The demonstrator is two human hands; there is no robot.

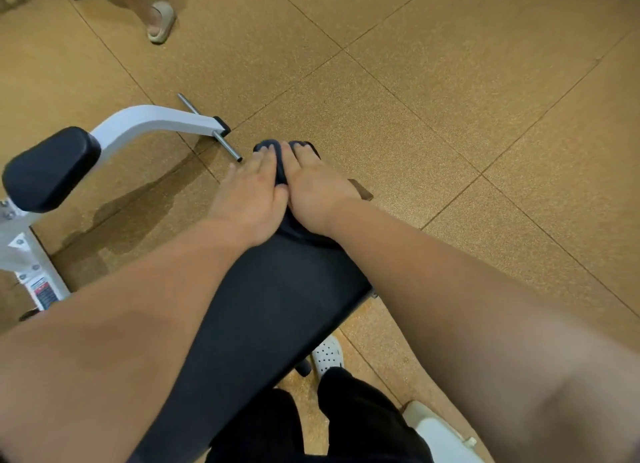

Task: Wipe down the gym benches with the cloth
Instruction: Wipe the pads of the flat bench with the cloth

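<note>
A long black padded bench runs from the bottom of the view up toward the centre. At its far end lies a dark blue cloth, bunched under both hands. My left hand presses flat on the cloth's left side. My right hand presses on its right side, thumb against the left hand. Only a strip of cloth shows between the hands and at the fingertips. Both forearms stretch out over the bench pad.
A white metal machine frame with a black pad and a steel pin stands to the left. Another person's sandalled foot is at top left. My white shoe stands on the brown tiled floor beside the bench.
</note>
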